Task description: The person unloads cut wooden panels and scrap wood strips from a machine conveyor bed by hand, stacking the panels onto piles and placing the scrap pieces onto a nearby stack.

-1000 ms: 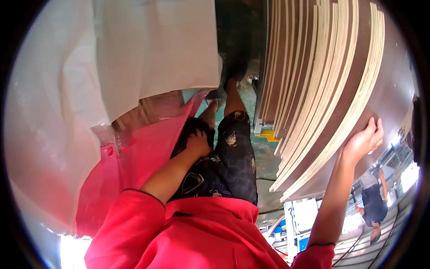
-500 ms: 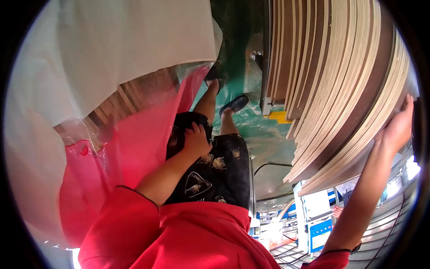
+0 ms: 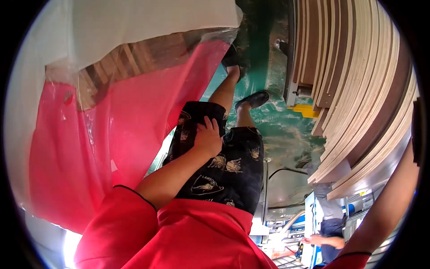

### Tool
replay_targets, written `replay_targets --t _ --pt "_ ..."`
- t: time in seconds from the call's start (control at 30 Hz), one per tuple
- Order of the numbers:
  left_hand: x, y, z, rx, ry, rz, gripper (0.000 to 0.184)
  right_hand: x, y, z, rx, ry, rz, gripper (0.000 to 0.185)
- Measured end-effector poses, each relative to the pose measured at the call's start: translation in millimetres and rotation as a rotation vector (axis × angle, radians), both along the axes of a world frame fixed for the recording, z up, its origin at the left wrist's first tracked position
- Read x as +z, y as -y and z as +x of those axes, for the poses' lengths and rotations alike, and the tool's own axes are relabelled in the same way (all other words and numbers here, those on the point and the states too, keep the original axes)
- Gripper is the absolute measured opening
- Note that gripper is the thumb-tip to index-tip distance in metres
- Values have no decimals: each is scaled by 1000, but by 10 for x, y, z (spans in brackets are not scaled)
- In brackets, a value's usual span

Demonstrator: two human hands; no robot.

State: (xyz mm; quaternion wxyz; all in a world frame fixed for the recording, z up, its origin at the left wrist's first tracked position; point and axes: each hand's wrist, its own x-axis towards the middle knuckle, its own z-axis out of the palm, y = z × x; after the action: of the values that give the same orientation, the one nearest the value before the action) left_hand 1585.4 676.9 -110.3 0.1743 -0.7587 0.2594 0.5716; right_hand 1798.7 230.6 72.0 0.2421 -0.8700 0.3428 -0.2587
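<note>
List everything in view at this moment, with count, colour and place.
stacked boards: many, brown with pale edges, upper right
yellow block: one, yellow, by the stack's lower left
white sheet: one, white, upper left
pink sheet: one, pinkish red, left
wood strips: several, brown, between the sheets
floor: one, green, middle
co-worker: one, grey and navy clothing, lower right background
red top: one, red, bottom
shorts: one, black patterned, centre
shoes: two, dark, upper middle
left hand: one, on the shorts
right forearm: one, lower right; right hand not visible
</note>
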Motion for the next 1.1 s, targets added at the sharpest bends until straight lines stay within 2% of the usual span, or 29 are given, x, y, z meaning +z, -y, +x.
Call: replay_targets --t 0.17,0.33,0.43,0.5,0.57,0.67,0.87,0.97,1.03,1.1 --pt "-228 -20 -241 -54 96 -13 85 -488 -544 66 378 -67 -138 49" --pt "-514 -41 -307 24 80 62 89 -1684 -1607 112 756 -263 -131 55" --pt "-570 -91 -330 74 79 83 90 -2299 -2153 -101 868 -417 -137 60" --pt "-565 -104 -313 119 81 70 90 -2496 -2370 -270 893 -513 -142 63" --pt "-501 -118 -206 201 42 48 90 -2515 -2504 -405 912 -644 -133 69" --pt "-493 -146 -203 262 25 36 89 -2521 -2619 -482 887 -641 -154 74" --pt "-537 -198 -334 246 67 33 80 -2475 -2753 -685 930 -771 -172 71" --pt "-493 -153 -245 255 75 13 71 -2186 -2799 -946 937 -914 -66 68" --pt "-441 -116 -209 245 82 11 61 -2056 -2853 -1457 828 -856 125 65" --pt "-402 -70 -137 283 35 15 57 -1846 -2879 -2095 772 -936 229 63"
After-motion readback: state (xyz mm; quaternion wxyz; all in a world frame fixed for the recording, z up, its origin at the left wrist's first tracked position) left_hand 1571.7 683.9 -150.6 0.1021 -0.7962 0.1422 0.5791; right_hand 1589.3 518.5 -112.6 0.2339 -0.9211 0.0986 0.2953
